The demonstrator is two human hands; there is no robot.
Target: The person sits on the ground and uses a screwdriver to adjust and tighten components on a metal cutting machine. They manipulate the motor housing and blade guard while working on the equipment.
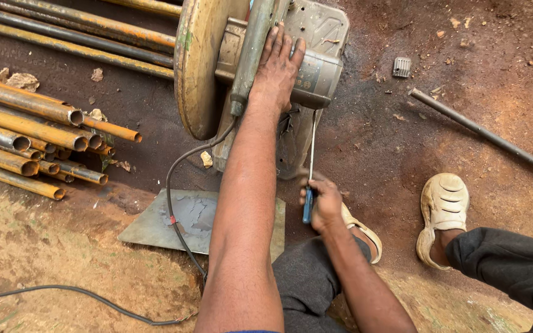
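A worn cut-off saw (316, 61) with a yellowed round blade guard (197, 68) lies on the dirt at the top centre. My left hand (277, 68) rests flat on its grey motor housing, fingers spread beside the greenish handle (251, 55). My right hand (323, 203) grips the blue handle of a long screwdriver (311, 154), whose thin shaft reaches up to the saw's underside near the base. Its tip is hidden against the machine.
Rusty metal pipes (32, 135) are stacked at the left and run behind the saw. A flat metal plate (180, 216) lies under my left arm, crossed by a black cable (174, 185). A thin rod (482, 132) lies at the right. My feet in beige shoes (442, 209) rest on the ground.
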